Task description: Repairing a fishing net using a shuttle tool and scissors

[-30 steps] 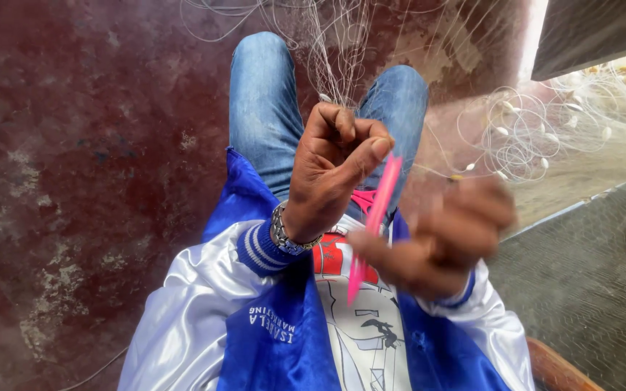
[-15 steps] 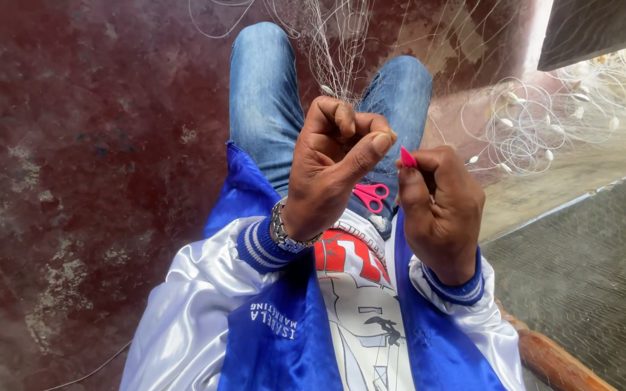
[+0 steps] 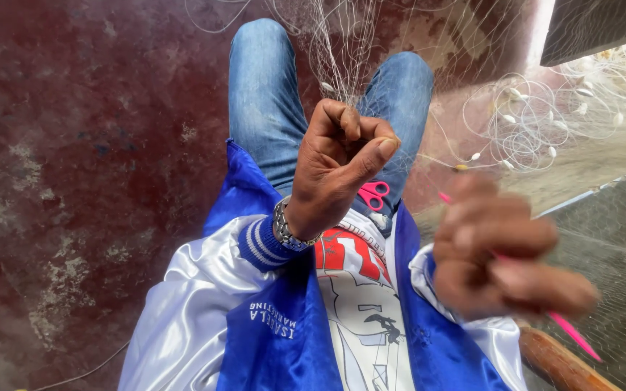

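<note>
My left hand (image 3: 338, 163) is raised over my lap with its fingers pinched shut on strands of thin white fishing net (image 3: 342, 51) that run up and away past my knees. My right hand (image 3: 501, 253), blurred by motion, is low at the right and grips a slim pink netting needle (image 3: 570, 333) whose tip points down and right. Small pink scissors (image 3: 373, 194) lie on my lap just behind the left hand. A metal wristband sits on my left wrist.
A heap of white net with small floats (image 3: 537, 130) lies at the upper right. Dark red, worn floor (image 3: 74, 145) fills the left. A grey mesh surface (image 3: 617, 246) and a brown wooden edge (image 3: 559, 362) are at the lower right.
My right hand has swung away from the left hand, down and to the right, drawing the pink needle with it. The left hand stays pinched on the net.
</note>
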